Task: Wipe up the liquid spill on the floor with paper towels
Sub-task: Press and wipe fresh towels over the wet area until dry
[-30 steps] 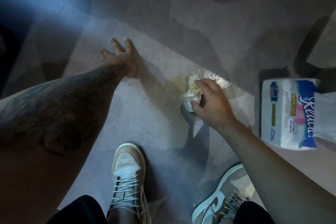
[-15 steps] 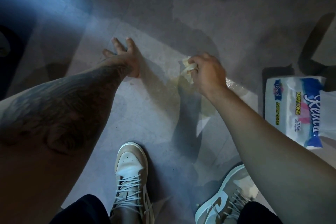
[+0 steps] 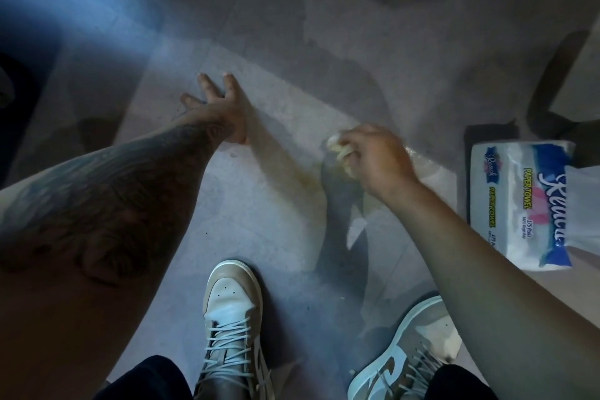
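Grips a stained towel wad (image 3: 340, 153) in the curled right hand (image 3: 376, 161), pressed down on the yellowish spill (image 3: 302, 174) on the floor (image 3: 259, 224). Braces with the left hand (image 3: 224, 107) open, fingers spread flat on the floor, well left of the wad. Leaves the towel pack (image 3: 519, 201) lying on the floor to the right, apart from both hands.

Towel wad (image 3: 341, 153) on floor (image 3: 276, 221) between hands — pack (image 3: 519, 204) right.

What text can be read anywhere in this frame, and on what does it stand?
"PAPER TOWEL": paper towel pack, in yellow, twice.
"175 Pulls": same pack.
"Reach": same pack, script logo.
Smaller print under "175 Pulls": too small to read.
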The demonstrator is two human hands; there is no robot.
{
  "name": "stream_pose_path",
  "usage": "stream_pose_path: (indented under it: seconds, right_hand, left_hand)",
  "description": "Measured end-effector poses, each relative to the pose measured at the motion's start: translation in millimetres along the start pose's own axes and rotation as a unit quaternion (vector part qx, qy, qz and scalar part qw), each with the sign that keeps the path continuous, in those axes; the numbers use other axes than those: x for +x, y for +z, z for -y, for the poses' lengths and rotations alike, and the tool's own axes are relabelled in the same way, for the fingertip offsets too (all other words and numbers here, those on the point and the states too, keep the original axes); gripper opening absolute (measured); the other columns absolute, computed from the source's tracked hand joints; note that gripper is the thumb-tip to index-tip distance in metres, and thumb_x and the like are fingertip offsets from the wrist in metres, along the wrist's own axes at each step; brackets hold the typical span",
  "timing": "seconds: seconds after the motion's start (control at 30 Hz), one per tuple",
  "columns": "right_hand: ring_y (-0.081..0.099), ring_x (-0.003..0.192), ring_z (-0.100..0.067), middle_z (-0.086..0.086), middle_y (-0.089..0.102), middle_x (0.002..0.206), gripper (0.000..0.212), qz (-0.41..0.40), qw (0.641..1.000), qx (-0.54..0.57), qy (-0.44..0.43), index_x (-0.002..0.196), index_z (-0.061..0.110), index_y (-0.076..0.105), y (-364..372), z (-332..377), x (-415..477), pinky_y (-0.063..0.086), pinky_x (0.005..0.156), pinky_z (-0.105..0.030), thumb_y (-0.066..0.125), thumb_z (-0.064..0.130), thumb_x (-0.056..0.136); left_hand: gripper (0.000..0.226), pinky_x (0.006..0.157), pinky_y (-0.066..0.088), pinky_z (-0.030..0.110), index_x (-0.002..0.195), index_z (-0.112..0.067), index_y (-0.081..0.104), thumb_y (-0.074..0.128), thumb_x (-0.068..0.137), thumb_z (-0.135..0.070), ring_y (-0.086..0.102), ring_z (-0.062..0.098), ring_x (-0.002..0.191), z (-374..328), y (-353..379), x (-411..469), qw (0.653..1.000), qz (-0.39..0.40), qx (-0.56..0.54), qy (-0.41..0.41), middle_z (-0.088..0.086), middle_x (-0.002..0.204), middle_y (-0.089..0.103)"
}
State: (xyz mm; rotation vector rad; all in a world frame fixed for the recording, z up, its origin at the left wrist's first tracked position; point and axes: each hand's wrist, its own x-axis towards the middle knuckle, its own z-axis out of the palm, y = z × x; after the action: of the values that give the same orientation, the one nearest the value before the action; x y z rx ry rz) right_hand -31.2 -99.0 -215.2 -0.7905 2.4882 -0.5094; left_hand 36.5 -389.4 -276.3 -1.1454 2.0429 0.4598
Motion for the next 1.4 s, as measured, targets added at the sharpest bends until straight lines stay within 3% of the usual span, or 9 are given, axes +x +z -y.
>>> stream_pose_path:
  seconds: [0.2, 0.33, 0.47, 0.6, 0.73, 0.83, 1.0, 1.23, 1.4]
  right_hand:
    - [0.062, 0.103, -0.032, -0.012, 0.062, 0.119, 0.035, -0.088, 0.984, 0.004, 0.155, 0.117, 0.015, 0.069, -10, -42, 2, 0.051, 0.094, -0.039, 0.056, 0.005, 0.086]
    - [0.060, 0.103, -0.035, -0.011, 0.061, 0.113, 0.032, -0.055, 0.991, -0.007, 0.119, 0.107, 0.019, 0.072, 8, -23, 0, 0.051, 0.089, -0.038, 0.061, 0.007, 0.079]
    - [0.058, 0.107, -0.027, -0.002, 0.061, 0.114, 0.026, 0.008, 0.998, 0.014, 0.065, 0.105, 0.026, 0.073, 24, 5, -14, 0.047, 0.086, -0.030, 0.067, 0.014, 0.083]
    - [0.061, 0.095, -0.016, 0.005, 0.064, 0.111, 0.023, 0.018, 0.978, 0.162, 0.128, 0.101, 0.023, 0.075, 20, 6, -21, 0.048, 0.087, -0.023, 0.067, 0.008, 0.084]
    - [0.062, 0.082, -0.013, 0.003, 0.066, 0.102, 0.030, -0.053, 0.933, 0.289, 0.206, 0.088, 0.029, 0.068, 1, 4, -30, 0.054, 0.088, -0.029, 0.069, 0.000, 0.081]
    - [0.067, 0.080, -0.017, 0.004, 0.069, 0.091, 0.034, -0.105, 0.888, 0.370, 0.254, 0.078, 0.031, 0.063, -20, 2, -36, 0.057, 0.085, -0.037, 0.070, -0.003, 0.078]
    - [0.062, 0.077, -0.009, 0.006, 0.065, 0.087, 0.028, -0.206, 0.832, 0.444, 0.262, 0.089, 0.017, 0.061, -74, 4, -42, 0.049, 0.073, -0.013, 0.072, -0.006, 0.078]
    - [0.057, 0.066, 0.003, 0.009, 0.058, 0.078, 0.026, -0.348, 0.784, 0.470, 0.208, 0.096, 0.006, 0.061, -191, -19, -63, 0.042, 0.065, -0.004, 0.070, -0.012, 0.078]
    - [0.059, 0.067, -0.003, 0.008, 0.062, 0.077, 0.031, -0.435, 0.754, 0.444, 0.211, 0.091, 0.013, 0.058, -279, -74, -106, 0.050, 0.070, -0.016, 0.071, -0.009, 0.075]
  left_hand:
    - [0.121, 0.119, 0.000, 0.062, 0.149, -0.037, -0.025, 0.060, 0.073, -0.075, -0.021, 0.040, 0.148, -3, -10, -11, 0.998, 0.025, 0.052, -0.001, 0.016, 0.160, -0.028]
    - [0.122, 0.119, 0.005, 0.063, 0.150, -0.036, -0.025, 0.064, 0.074, -0.070, -0.019, 0.047, 0.147, -1, -12, -12, 0.997, 0.028, 0.071, 0.016, 0.017, 0.159, -0.030]
    - [0.111, 0.120, 0.004, 0.061, 0.153, -0.034, -0.019, 0.063, 0.084, -0.061, -0.019, 0.045, 0.147, -7, -18, -29, 0.999, 0.016, -0.036, 0.028, 0.016, 0.161, -0.027]
    - [0.109, 0.114, 0.028, 0.061, 0.156, -0.028, -0.002, 0.078, 0.082, -0.029, 0.009, 0.051, 0.145, -1, -22, -50, 0.994, -0.033, 0.056, 0.088, 0.013, 0.163, -0.012]
    - [0.062, 0.101, 0.048, 0.047, 0.139, -0.009, 0.047, 0.071, 0.083, -0.022, 0.050, 0.043, 0.120, -14, -5, -90, 0.981, -0.037, 0.063, 0.182, 0.020, 0.142, 0.039]
    - [0.028, 0.093, 0.054, 0.037, 0.114, -0.007, 0.070, 0.071, 0.087, -0.016, 0.065, 0.030, 0.104, -44, 4, -144, 0.969, 0.040, -0.075, 0.233, 0.013, 0.120, 0.067]
    - [0.009, 0.042, 0.044, 0.013, 0.090, -0.001, 0.070, 0.061, 0.092, -0.005, 0.069, 0.026, 0.077, -110, -6, -222, 0.922, 0.096, -0.302, 0.224, 0.016, 0.091, 0.070]
    - [0.027, 0.051, 0.047, 0.017, 0.071, -0.020, 0.060, 0.060, 0.091, -0.001, 0.065, 0.022, 0.069, -223, -44, -308, 0.867, 0.046, -0.382, 0.318, 0.016, 0.088, 0.069]
    - [0.006, 0.058, 0.044, 0.023, 0.085, -0.017, 0.071, 0.065, 0.087, -0.015, 0.063, 0.018, 0.070, -311, -45, -378, 0.834, 0.054, -0.375, 0.402, 0.006, 0.082, 0.072]
